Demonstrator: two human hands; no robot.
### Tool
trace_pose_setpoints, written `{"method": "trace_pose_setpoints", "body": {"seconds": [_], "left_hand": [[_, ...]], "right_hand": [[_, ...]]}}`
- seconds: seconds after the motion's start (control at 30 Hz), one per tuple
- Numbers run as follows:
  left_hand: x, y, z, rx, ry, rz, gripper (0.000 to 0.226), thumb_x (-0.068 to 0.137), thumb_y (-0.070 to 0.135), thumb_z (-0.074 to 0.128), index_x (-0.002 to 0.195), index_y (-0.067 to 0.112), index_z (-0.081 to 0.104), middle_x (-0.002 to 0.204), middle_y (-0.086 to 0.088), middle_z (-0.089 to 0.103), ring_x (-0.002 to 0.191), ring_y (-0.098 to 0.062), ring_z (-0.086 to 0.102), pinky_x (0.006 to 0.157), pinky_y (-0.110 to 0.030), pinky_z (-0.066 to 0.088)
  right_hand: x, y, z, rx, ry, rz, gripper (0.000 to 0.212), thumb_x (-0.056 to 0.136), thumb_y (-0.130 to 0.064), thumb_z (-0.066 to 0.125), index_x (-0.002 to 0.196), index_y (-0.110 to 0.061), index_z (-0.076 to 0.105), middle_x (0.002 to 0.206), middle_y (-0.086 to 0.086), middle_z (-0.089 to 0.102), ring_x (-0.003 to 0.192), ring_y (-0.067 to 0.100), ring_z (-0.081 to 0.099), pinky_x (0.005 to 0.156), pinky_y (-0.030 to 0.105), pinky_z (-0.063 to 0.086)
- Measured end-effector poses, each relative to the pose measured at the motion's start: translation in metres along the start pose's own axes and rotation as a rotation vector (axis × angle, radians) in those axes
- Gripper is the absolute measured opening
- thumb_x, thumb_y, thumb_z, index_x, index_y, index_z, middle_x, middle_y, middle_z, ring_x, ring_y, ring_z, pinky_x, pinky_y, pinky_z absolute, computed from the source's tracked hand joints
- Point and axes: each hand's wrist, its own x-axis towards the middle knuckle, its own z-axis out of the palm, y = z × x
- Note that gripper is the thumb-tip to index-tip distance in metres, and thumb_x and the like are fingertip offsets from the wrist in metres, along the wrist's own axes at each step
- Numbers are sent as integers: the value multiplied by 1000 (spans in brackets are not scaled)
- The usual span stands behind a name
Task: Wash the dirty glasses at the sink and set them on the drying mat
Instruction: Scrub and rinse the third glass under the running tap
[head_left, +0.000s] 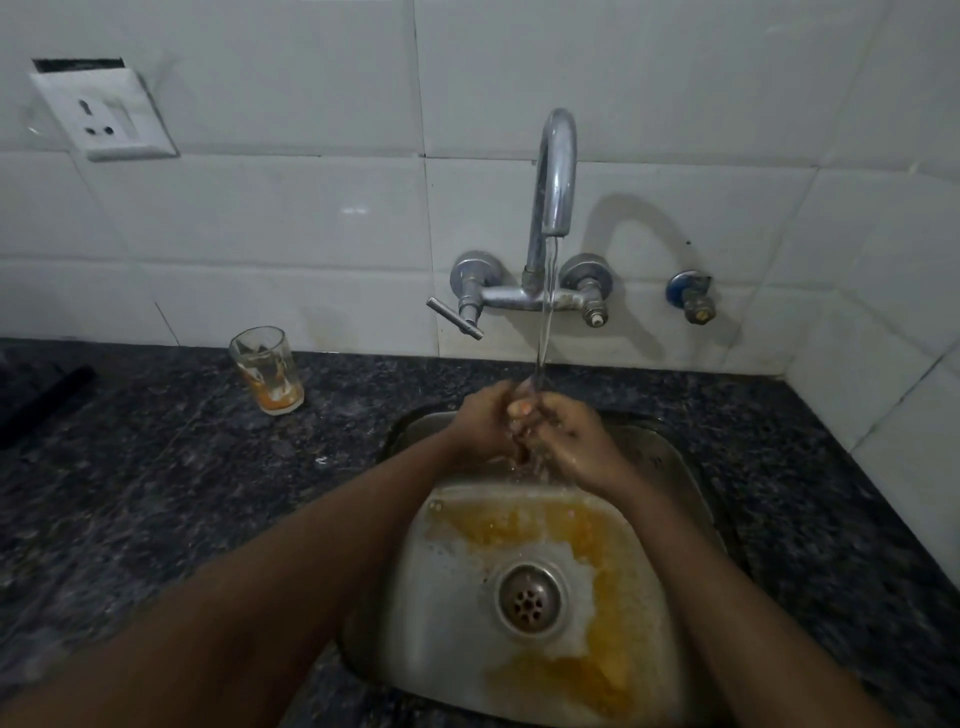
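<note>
Holding both hands together under the running stream, I have my left hand (480, 421) and my right hand (569, 434) pressed around something small above the back of the sink (441, 597). My fingers overlap there and water splashes over them, so I cannot tell how far either grip is closed, nor say for certain that a glass sits between them; a pale orange spot shows where the fingers meet. The water falls from the curved chrome tap (556, 171) mounted on the white tiled wall (311, 208) and lands right on my knuckles.

One dirty glass (267, 370) stands upright on the dark speckled surface (156, 467), to the left of the sink and close to the wall, well apart from my hands. Orange residue lies in its bottom and smears its sides.

Below my wrists the steel basin is streaked with orange-yellow liquid spreading around the drain (530, 600), with clearer water pooled just beside it. A white wall socket (104, 119) sits high on the tiles at the left, and a small blue-ringed valve (691, 296) is fixed right of the tap.
</note>
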Motion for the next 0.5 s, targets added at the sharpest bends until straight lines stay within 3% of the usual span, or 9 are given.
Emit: {"method": "trace_pose_setpoints", "body": {"seconds": [0.1,0.17,0.27,0.33,0.4,0.43,0.5], "left_hand": [[3,-14,0,23,84,-14,75,72,8,74,137,15,40,136,-15,40,127,-31,36,102,-34,33],[5,-20,2,62,110,-7,76,70,9,75,137,18,40,134,-15,36,124,-33,33,101,-36,32],[5,-19,5,16,224,51,73,67,4,74,133,16,45,130,-14,43,119,-32,40,94,-31,32],[1,-18,7,69,258,193,60,70,0,70,126,9,51,126,-16,49,115,-33,44,92,-31,33],[-5,-20,11,114,272,333,49,70,-1,68,117,3,56,116,-18,55,106,-34,49,89,-34,36],[-7,-21,11,109,284,354,47,70,0,69,115,2,55,112,-18,58,104,-34,51,88,-35,38],[-8,-20,3,93,293,386,47,70,4,71,114,1,53,108,-16,61,103,-33,54,86,-35,42]], "right_hand": [[0,3,-11,-572,-226,-193,27,97,-35,43,99,-16,62,95,1,66,87,18,63,80,41,51],[1,3,-14,-723,-229,-243,30,98,-35,37,94,-16,60,92,2,61,87,23,58,81,45,47],[2,0,-1,-358,-136,-125,35,100,-32,36,107,-10,63,105,8,62,98,23,58,84,44,48],[7,-7,10,-12,-144,138,43,99,-41,32,124,-17,58,125,7,60,113,19,55,89,34,48],[12,-12,14,355,-140,385,49,98,-48,30,131,-20,52,130,6,58,116,21,55,97,39,46],[14,-11,14,493,-121,423,51,97,-50,29,130,-19,53,127,7,60,113,22,57,98,42,45],[7,-10,14,628,-107,382,47,97,-48,30,127,-22,55,122,4,62,105,16,59,92,35,45]]}}
